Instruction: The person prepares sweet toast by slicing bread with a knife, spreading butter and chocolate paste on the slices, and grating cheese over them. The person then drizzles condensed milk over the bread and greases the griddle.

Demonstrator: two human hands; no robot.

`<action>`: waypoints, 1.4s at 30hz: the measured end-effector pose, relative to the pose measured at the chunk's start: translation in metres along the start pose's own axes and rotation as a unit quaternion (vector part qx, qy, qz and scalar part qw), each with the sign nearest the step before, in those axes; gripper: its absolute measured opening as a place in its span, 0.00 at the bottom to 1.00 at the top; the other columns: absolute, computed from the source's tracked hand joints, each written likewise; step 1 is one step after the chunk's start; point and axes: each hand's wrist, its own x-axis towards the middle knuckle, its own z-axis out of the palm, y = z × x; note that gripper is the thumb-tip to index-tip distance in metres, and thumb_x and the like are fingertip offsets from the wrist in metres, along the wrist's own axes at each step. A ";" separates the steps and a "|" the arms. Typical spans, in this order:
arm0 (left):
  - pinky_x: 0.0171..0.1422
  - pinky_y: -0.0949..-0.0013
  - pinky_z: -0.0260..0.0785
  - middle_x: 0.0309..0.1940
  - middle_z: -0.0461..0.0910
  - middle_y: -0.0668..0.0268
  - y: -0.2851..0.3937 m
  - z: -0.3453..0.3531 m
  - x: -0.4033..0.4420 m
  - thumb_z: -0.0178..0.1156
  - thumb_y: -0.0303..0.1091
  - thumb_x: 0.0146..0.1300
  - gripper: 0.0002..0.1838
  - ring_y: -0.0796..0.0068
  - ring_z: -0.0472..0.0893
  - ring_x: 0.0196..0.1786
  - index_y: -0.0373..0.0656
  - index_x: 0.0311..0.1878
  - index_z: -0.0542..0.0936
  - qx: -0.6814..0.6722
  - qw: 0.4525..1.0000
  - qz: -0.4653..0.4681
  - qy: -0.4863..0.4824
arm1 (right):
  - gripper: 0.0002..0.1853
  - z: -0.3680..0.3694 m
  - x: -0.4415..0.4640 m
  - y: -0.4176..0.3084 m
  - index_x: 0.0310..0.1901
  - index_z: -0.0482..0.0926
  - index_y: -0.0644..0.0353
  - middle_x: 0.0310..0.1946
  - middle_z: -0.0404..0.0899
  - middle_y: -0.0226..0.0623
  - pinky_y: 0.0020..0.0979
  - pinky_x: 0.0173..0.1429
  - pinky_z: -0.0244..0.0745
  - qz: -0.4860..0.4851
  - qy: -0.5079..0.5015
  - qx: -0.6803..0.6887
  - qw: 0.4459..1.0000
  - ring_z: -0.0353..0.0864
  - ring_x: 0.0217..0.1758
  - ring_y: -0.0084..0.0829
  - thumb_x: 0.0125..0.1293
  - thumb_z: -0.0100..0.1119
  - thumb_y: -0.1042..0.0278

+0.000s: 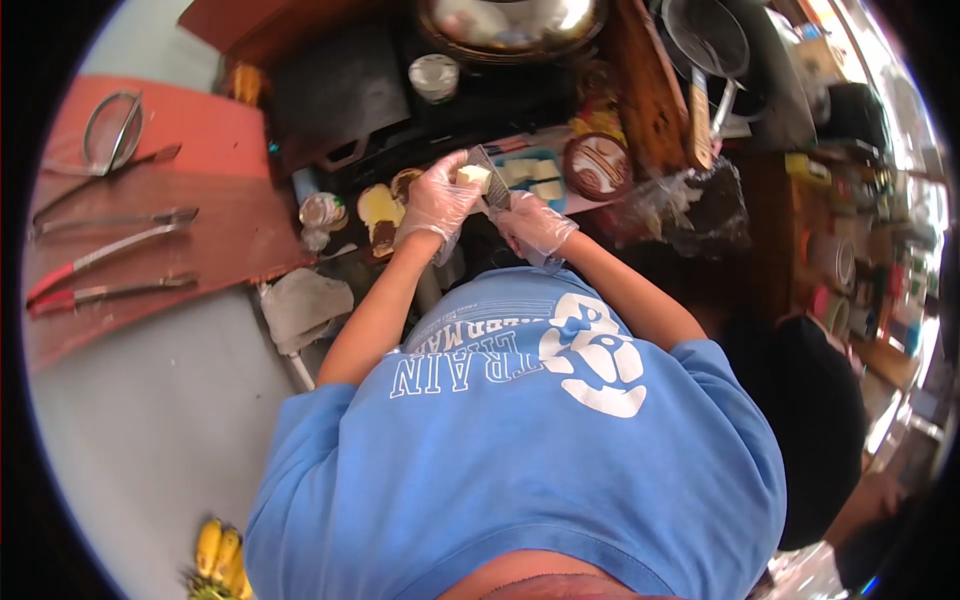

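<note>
In the head view, my left hand [440, 200], in a clear plastic glove, is closed around a pale block of cheese [474, 178]. My right hand [537, 224], gloved the same way, grips a flat metal grater [484, 160], tilted upright. The block is against or very near the grater's face; contact is hard to tell. Just left of my left hand are bread pieces [378, 206], some with a dark brown topping. Behind my right hand, a blue tray [558, 160] bears several pale blocks.
A tub with a brown lid [597, 166] stands right of the tray, near a crumpled plastic bag [690, 205]. Tongs [110, 250] and a strainer [113, 130] lie on the reddish surface at left. A jar [323, 210] and a cloth [308, 305] are nearer. Pans [705, 38] are at upper right.
</note>
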 end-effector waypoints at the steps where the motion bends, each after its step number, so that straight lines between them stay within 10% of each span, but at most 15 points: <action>1: 0.48 0.65 0.79 0.37 0.89 0.53 0.016 -0.014 -0.007 0.72 0.40 0.58 0.21 0.63 0.89 0.39 0.43 0.53 0.87 0.047 0.999 -0.026 0.009 | 0.14 0.009 0.010 -0.004 0.28 0.75 0.67 0.19 0.79 0.41 0.36 0.27 0.77 -0.001 -0.014 0.000 1.000 0.81 0.21 0.34 0.66 0.55 0.65; 6: 0.57 0.65 0.79 0.48 0.87 0.50 -0.003 -0.052 -0.035 0.68 0.39 0.61 0.23 0.58 0.88 0.51 0.50 0.61 0.85 0.064 0.990 -0.046 0.116 | 0.09 0.051 0.052 -0.009 0.26 0.77 0.65 0.19 0.80 0.41 0.35 0.28 0.77 0.027 -0.071 0.000 0.997 0.82 0.22 0.36 0.59 0.61 0.70; 8: 0.56 0.60 0.79 0.47 0.87 0.48 -0.005 -0.058 -0.042 0.69 0.39 0.61 0.24 0.51 0.87 0.52 0.47 0.61 0.84 0.090 0.985 -0.050 0.136 | 0.06 0.068 0.062 -0.013 0.25 0.77 0.63 0.19 0.78 0.39 0.34 0.23 0.74 -0.277 -0.115 -0.352 0.887 0.79 0.18 0.34 0.56 0.62 0.74; 10: 0.59 0.58 0.78 0.50 0.86 0.47 -0.007 -0.069 -0.047 0.70 0.41 0.61 0.28 0.49 0.85 0.54 0.46 0.65 0.81 0.169 0.982 -0.066 0.050 | 0.03 0.079 0.071 -0.011 0.25 0.79 0.62 0.21 0.80 0.39 0.34 0.25 0.77 -0.309 -0.111 -0.387 0.862 0.82 0.21 0.35 0.51 0.63 0.79; 15: 0.59 0.58 0.78 0.48 0.87 0.49 -0.038 -0.091 -0.045 0.75 0.49 0.58 0.32 0.49 0.86 0.52 0.43 0.62 0.80 0.174 0.965 -0.195 0.009 | 0.04 0.096 0.085 -0.003 0.22 0.77 0.66 0.18 0.77 0.39 0.34 0.25 0.78 -0.183 -0.137 -0.230 0.946 0.81 0.20 0.33 0.48 0.61 0.84; 23: 0.57 0.57 0.79 0.47 0.87 0.48 -0.074 -0.090 -0.048 0.76 0.47 0.57 0.35 0.50 0.87 0.51 0.40 0.64 0.76 0.120 0.989 -0.092 0.004 | 0.07 0.106 0.095 0.003 0.21 0.72 0.69 0.17 0.74 0.41 0.33 0.24 0.77 -0.163 -0.140 -0.185 0.959 0.79 0.19 0.31 0.53 0.59 0.82; 28: 0.61 0.57 0.77 0.54 0.84 0.45 -0.067 -0.095 -0.045 0.73 0.39 0.61 0.36 0.50 0.85 0.56 0.38 0.70 0.73 0.104 0.985 -0.121 -0.060 | 0.13 0.117 0.094 -0.002 0.20 0.72 0.61 0.17 0.69 0.32 0.29 0.21 0.65 0.140 -0.108 0.225 0.958 0.70 0.18 0.24 0.63 0.59 0.75; 30: 0.64 0.56 0.75 0.59 0.81 0.43 -0.099 -0.083 -0.054 0.69 0.34 0.64 0.33 0.47 0.82 0.60 0.38 0.71 0.73 0.151 0.973 0.175 0.000 | 0.12 0.122 0.101 0.011 0.21 0.77 0.65 0.17 0.72 0.32 0.31 0.21 0.62 0.112 -0.078 0.200 0.970 0.69 0.18 0.24 0.61 0.60 0.71; 38: 0.60 0.56 0.76 0.57 0.81 0.44 -0.104 -0.097 -0.045 0.68 0.29 0.64 0.29 0.46 0.82 0.58 0.38 0.69 0.75 0.109 0.990 0.057 0.064 | 0.05 0.125 0.099 0.003 0.28 0.84 0.66 0.33 0.85 0.56 0.45 0.43 0.83 -0.128 -0.149 -0.264 0.944 0.87 0.40 0.49 0.52 0.62 0.74; 40: 0.60 0.57 0.77 0.57 0.81 0.44 -0.101 -0.097 -0.047 0.68 0.29 0.63 0.29 0.45 0.83 0.57 0.38 0.68 0.75 0.111 0.986 0.069 0.099 | 0.09 0.127 0.114 0.016 0.34 0.86 0.65 0.39 0.86 0.55 0.44 0.52 0.84 -0.159 -0.020 -0.590 0.791 0.88 0.46 0.52 0.57 0.61 0.70; 42: 0.61 0.57 0.77 0.58 0.81 0.44 -0.080 -0.091 -0.049 0.69 0.29 0.63 0.29 0.45 0.83 0.57 0.38 0.68 0.76 0.094 0.984 0.137 0.067 | 0.13 0.129 0.121 0.031 0.41 0.87 0.65 0.44 0.86 0.54 0.44 0.56 0.83 -0.007 0.107 -0.460 0.881 0.87 0.49 0.53 0.61 0.61 0.65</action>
